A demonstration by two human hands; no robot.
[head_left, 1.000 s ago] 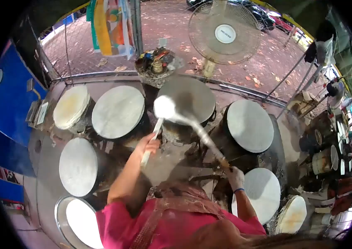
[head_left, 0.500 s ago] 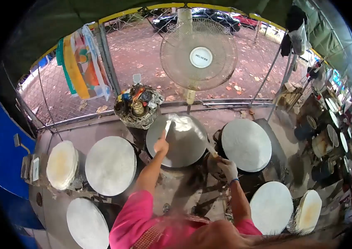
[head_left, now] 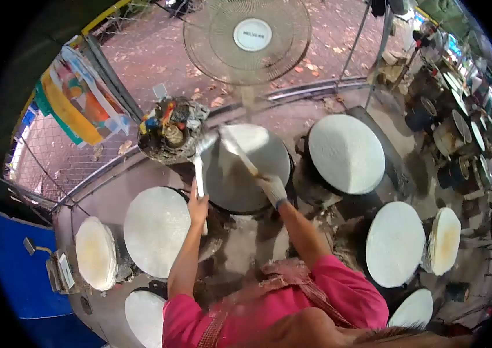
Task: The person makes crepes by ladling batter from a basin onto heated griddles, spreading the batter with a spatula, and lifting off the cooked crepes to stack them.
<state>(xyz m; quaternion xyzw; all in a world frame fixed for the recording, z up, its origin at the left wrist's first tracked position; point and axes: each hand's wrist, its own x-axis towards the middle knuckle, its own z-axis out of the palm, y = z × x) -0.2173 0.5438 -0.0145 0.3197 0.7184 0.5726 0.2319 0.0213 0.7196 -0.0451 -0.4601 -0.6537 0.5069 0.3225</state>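
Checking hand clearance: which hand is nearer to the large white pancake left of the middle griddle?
Left. The left hand is just right of the white pancake in the picture; the right hand is farther off, appearing over the near right part of the middle griddle.

Free lane between left hand (head_left: 198, 210) and right hand (head_left: 272, 188) over griddle's (head_left: 235, 184) near half; long-handled tool (head_left: 240, 155) crosses far half. Cluttered bin (head_left: 170, 155) crowds left rear, fan (head_left: 252, 35) beyond. Narrow gap rightward before white flatbread (head_left: 347, 153).

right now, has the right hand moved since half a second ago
Yes: against the grey griddle, the right hand has moved left, from outside its right edge to over its near right part.
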